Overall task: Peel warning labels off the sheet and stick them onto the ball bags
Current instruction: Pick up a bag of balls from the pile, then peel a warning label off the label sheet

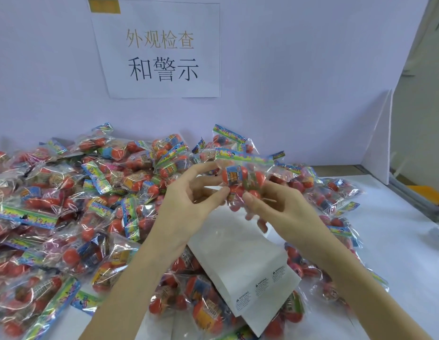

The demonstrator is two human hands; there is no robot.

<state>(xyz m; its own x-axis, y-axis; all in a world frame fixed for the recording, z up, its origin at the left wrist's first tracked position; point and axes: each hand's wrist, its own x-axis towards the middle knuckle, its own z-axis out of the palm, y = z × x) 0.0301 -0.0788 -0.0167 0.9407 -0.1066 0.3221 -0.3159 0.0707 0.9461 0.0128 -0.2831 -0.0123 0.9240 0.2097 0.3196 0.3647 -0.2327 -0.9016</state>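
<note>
Both hands hold one ball bag (241, 179) aloft: the left hand (189, 197) pinches its left edge between thumb and fingers, and the right hand (278, 204) has its grip curled round the bag's lower right. Directly beneath the grip, the label sheet (240, 261) lies on heaped ball bags (66, 217) covering the desk (397, 241).

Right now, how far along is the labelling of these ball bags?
Done: most of the label sheet is bare, with three warning labels left at its near edge. In hand: both the left hand and right hand hold one ball bag. Left: the big pile of bags; I can't tell which carry labels.
</note>
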